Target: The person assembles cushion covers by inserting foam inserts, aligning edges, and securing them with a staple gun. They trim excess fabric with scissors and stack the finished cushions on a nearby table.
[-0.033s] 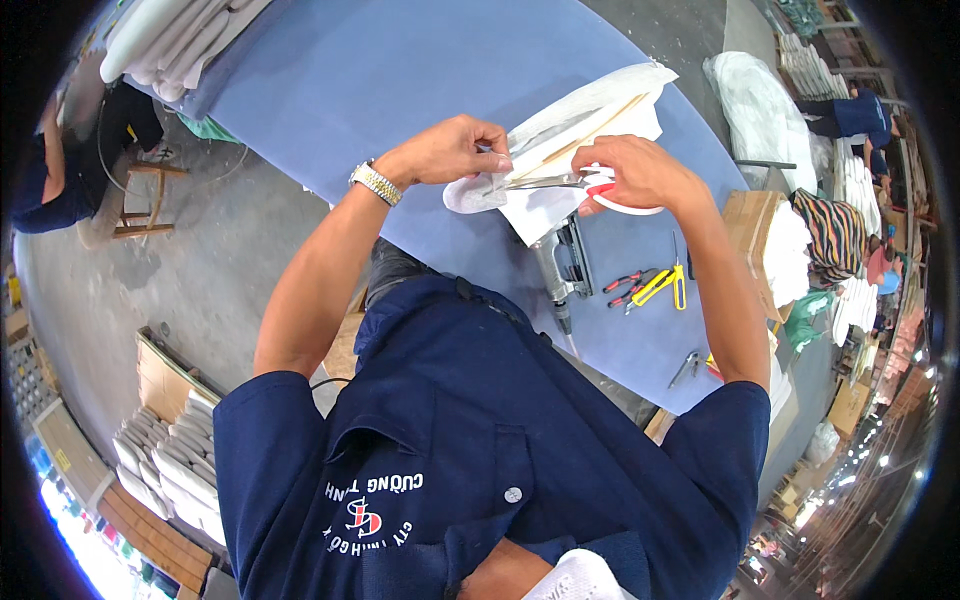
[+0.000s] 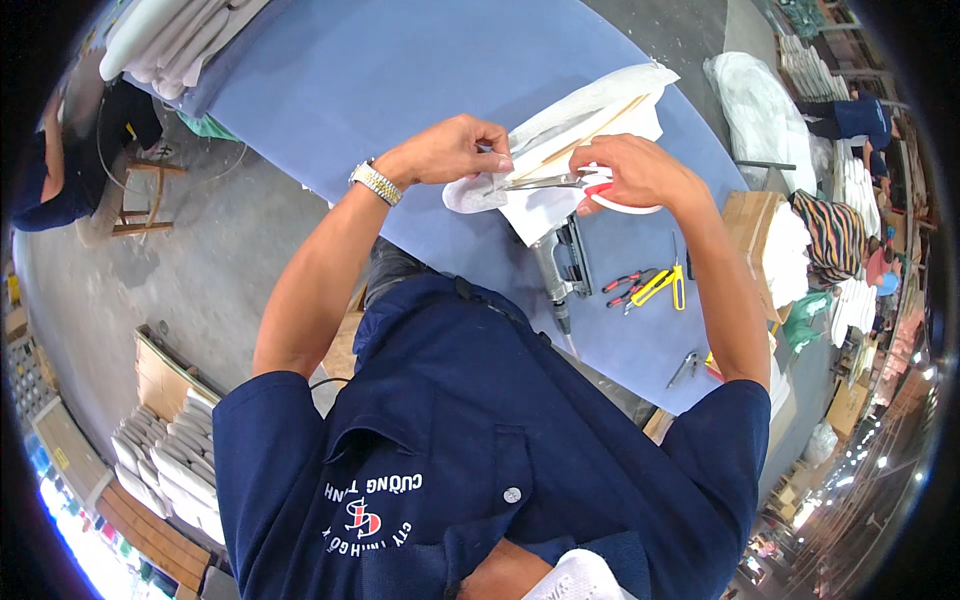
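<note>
A long piece wrapped in white fabric [image 2: 535, 215] lies across the blue-topped table, with a thin wooden strip [image 2: 612, 122] showing along it. At its near left end, my left hand [image 2: 445, 152] is closed in a pinch on the edge of the fabric. My right hand [image 2: 645, 172] grips a pair of scissors [image 2: 628, 207] with white and red handles. Their metal blades point left and lie against the fabric close to my left fingertips. Whether the blades are parted is hard to make out.
A staple gun [image 2: 552, 268] lies just below the piece. To its right are red-handled pliers [image 2: 622, 284] and a yellow-handled tool [image 2: 654, 288]. White padded pieces [image 2: 185, 45] are stacked at the far left. A cardboard box [image 2: 745, 222] stands beyond the right edge; a person [image 2: 50, 170] sits at left.
</note>
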Demonstrator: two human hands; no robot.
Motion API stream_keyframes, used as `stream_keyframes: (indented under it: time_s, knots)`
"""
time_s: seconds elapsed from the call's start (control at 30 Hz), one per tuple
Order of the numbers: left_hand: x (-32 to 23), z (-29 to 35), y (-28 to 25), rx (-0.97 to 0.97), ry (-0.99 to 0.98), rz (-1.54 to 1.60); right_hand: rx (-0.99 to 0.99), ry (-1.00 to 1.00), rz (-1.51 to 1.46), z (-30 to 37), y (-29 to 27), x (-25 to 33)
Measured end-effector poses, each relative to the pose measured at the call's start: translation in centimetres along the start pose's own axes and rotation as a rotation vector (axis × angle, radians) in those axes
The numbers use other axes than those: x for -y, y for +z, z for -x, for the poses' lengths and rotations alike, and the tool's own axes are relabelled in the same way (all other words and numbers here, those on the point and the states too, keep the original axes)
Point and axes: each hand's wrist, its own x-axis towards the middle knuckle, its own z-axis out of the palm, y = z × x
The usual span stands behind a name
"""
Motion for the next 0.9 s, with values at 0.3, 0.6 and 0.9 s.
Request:
stream_keyframes:
  time_s: [0.3, 0.6, 0.9]
  knots:
    - [0.7, -0.3, -0.4, -0.067, -0.031, -0.061, -0.002, -0.079, 0.054, -2.0, -0.4, 0.3]
    - [0.4, 0.0, -0.1, -0.066, -0.059, -0.073, 0.072, -0.062, 0.129, -2.7, -0.6, 1.2]
    - [0.5, 0.0, -0.1, -0.092, -0.08, -0.028, -0.016, -0.099, 0.139, -1.9, -0.2, 0.7]
